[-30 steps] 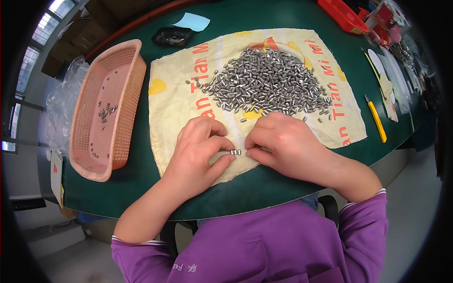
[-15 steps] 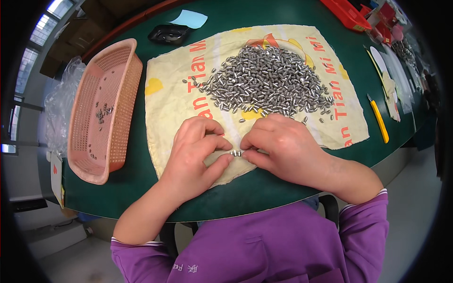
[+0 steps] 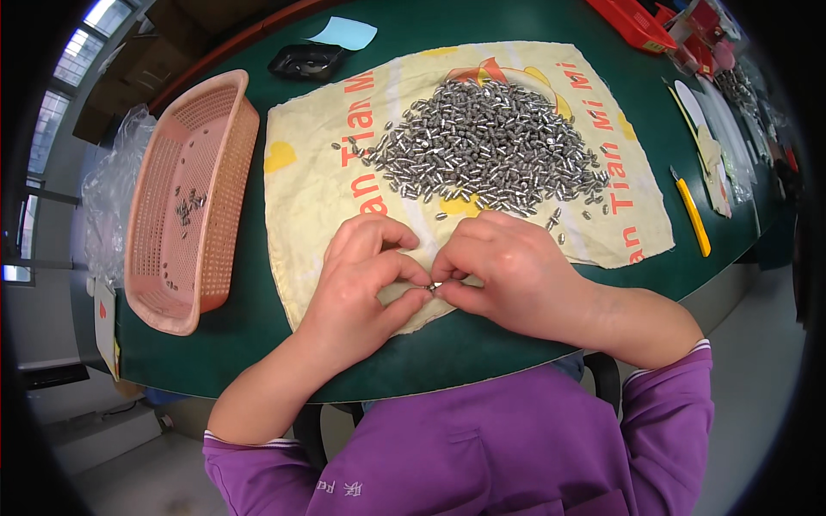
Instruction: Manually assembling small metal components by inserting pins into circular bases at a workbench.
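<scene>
Head view, looking down. A small silvery metal piece (image 3: 434, 286) is being pinched between the fingertips of both hands, just above the near edge of a yellow printed cloth (image 3: 301, 185) that is spread over a dark green table (image 3: 258, 301). The left hand (image 3: 361, 275) is being held curled, its grip closed on the left end of the piece; the right hand (image 3: 508, 271) is being held the same way, its grip closed on the right end. The two grips are touching at the piece, so it is likely being fitted or checked between them, though it is too small for detail to be made out.

Just beyond the grips, a large heap of like metal pieces (image 3: 486, 146) is lying on the middle of the cloth, kept within easy reach, with a few strays scattered between the heap and the fingers. The cloth is seemingly being used to stop the pieces rolling off.

Well to the left of the left grip, a pink plastic basket (image 3: 228, 198) is standing on the table beside the cloth, with a few pieces lying inside it. A strip of bare table is lying open between cloth and basket.

To the right of the right grip, well apart, a yellow utility knife (image 3: 693, 215) is lying near the curved table edge. Far beyond the grips, a black dish (image 3: 307, 62) and a pale blue paper (image 3: 344, 33) are lying. The near table edge is running just under both wrists.
</scene>
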`<move>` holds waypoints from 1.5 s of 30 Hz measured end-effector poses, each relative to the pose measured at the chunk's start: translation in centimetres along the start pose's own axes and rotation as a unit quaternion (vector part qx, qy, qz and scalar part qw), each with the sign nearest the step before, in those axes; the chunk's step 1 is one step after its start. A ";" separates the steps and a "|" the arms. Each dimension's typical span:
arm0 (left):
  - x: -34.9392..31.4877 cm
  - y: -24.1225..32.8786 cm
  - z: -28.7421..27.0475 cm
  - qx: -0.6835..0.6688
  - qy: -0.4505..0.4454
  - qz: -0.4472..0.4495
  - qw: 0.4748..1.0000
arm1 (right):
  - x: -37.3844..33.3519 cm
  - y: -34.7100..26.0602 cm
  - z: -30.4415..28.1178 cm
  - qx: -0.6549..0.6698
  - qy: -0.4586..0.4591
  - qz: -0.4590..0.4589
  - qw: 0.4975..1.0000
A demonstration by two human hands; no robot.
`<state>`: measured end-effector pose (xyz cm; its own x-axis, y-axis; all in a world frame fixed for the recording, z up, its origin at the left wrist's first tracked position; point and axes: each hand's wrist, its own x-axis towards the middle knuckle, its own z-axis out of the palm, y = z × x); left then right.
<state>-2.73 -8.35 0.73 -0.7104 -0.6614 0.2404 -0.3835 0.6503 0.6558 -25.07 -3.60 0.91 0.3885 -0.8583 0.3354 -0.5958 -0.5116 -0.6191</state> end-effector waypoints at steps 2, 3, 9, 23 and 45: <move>-0.1 -0.1 -0.1 -0.005 -0.001 0.000 1.000 | 0.0 -0.1 -0.2 0.006 -0.011 0.006 1.000; -0.1 -0.1 -0.1 -0.009 -0.002 0.000 1.000 | 0.0 -0.1 -0.3 0.008 -0.019 0.009 1.000; 0.1 -0.1 -0.2 -0.014 -0.003 0.016 1.000 | 0.0 0.0 -0.5 0.024 -0.039 0.021 0.999; 0.5 0.6 -0.7 0.029 -0.023 0.069 0.997 | 1.1 0.2 -3.0 0.027 -0.006 0.053 0.998; -0.4 2.3 -1.5 0.100 -0.131 0.124 0.978 | 1.6 0.4 -2.5 -0.004 0.026 0.077 0.997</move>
<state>-2.42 -7.12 3.14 -0.9132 -0.3724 0.1657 -0.2692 0.8563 0.4408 -26.44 -5.25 3.03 0.2555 -0.9275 0.2728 -0.6508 -0.3736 -0.6610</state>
